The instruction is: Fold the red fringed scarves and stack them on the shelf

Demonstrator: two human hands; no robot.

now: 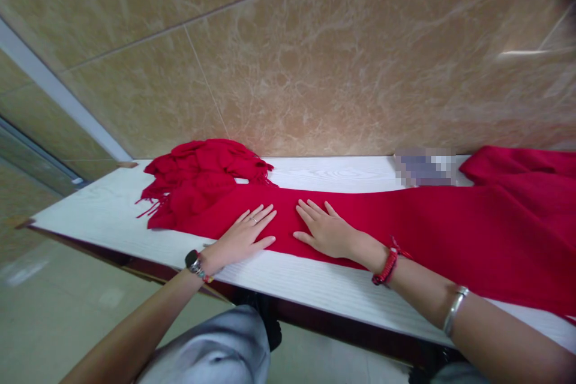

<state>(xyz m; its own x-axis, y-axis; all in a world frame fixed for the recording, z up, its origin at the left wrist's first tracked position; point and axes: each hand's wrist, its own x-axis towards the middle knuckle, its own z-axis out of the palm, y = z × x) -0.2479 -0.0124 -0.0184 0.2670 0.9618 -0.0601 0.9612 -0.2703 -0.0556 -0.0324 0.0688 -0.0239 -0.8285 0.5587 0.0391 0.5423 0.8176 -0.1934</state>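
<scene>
Mid-frame, the left hand (243,239) and right hand (326,229) lie flat, fingers spread, on the red cloth (427,216) across the white table (112,198). Its middle looks smoothed; bunched fringe at centre left and folds at right remain.

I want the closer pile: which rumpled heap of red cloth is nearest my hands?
The left heap, with fringe showing at its edges, just beyond your left hand; the other heap lies far right.
</scene>
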